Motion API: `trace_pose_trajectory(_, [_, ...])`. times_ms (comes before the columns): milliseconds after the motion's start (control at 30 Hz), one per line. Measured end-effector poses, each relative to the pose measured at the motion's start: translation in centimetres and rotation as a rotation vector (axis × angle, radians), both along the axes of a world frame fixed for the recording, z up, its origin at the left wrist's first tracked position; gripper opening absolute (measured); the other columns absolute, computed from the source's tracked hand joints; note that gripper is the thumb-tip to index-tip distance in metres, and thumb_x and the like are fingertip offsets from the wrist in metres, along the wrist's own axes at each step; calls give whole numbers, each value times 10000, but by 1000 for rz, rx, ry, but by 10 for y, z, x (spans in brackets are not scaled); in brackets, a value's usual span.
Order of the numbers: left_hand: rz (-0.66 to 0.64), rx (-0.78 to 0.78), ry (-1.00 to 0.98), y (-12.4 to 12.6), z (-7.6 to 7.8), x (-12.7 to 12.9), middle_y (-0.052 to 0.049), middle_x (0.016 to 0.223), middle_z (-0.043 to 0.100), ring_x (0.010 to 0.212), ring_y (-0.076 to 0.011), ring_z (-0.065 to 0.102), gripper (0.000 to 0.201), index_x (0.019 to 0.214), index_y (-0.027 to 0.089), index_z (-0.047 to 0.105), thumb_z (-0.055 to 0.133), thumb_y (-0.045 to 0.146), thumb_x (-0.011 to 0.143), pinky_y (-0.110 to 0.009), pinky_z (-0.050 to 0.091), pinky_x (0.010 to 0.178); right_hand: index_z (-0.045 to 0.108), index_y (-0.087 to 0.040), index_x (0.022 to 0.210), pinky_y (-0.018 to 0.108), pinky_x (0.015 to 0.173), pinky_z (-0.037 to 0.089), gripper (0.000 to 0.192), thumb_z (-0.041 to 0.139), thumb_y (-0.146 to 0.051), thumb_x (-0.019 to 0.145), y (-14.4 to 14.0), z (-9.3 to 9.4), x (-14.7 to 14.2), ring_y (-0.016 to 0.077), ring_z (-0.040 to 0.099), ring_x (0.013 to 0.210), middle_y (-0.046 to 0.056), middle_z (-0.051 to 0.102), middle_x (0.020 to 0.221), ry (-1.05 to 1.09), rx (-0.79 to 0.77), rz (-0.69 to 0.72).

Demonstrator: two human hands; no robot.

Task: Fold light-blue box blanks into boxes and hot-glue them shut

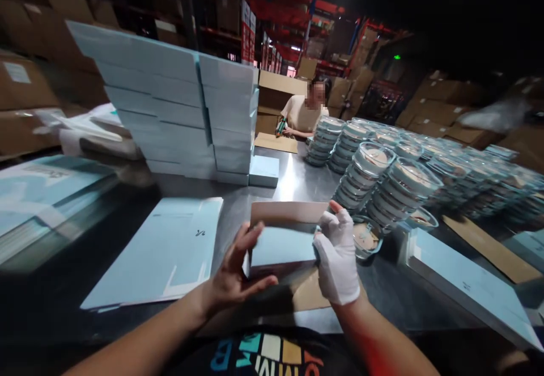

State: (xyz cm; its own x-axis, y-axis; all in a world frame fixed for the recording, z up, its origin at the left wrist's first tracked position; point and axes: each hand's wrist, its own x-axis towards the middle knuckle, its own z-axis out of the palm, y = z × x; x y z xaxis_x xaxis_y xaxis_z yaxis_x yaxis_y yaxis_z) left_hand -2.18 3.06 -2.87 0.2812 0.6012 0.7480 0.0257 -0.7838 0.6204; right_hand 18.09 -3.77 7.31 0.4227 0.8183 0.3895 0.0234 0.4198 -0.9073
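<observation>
Right now both hands grip a small pale-blue box [283, 248] above the counter's near edge: the bare left hand [236, 271] clasps its left end, the gloved right hand [338, 257] its right end. Its flap looks open (blur makes this uncertain). Finished boxes [182, 110] are stacked at the far left; many lidded round dishes [395, 183] wait along the right.

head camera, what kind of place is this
Most likely a warehouse packing station. Red storage racks and cardboard cartons fill the background, and the metal table carries stacked light blue boxes and piles of round lidded containers.
</observation>
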Motion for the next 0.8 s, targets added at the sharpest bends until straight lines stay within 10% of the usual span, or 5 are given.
trace_pose_trajectory(167, [35,-94,-23,7,34,-5,-74,1204,754,1166,-307,735,556,1291,265,731,903,569,859,-501,533,1200,610,-251,1471,415,1106,565,467,599,-441,1044,9,-2,63,262,705,1312,127,724,1443,-445,-125,-29])
trace_pose_trajectory(367, [0,-524,-249,16,66,-10,-32,988,690,801,-191,648,823,1198,211,650,882,843,723,-276,529,697,785,-143,1107,474,1013,577,296,744,-388,946,10,-48,141,385,779,1117,219,816,1111,-1051,-1126,-165])
trace_pose_trajectory(567, [-71,-678,-335,16,73,0,-3,913,685,744,-159,621,802,1186,213,615,926,779,711,-260,497,688,743,-142,1221,367,882,593,428,776,-205,798,-1,-100,129,332,810,1049,166,833,1114,-890,-1048,-119])
trace_pose_trajectory(800, [-76,-741,-365,15,77,0,-8,919,719,740,-162,631,721,1179,216,608,949,652,717,-274,505,697,726,-147,1162,358,797,614,484,682,-185,681,-9,-96,122,278,774,841,71,794,868,-676,-856,-240])
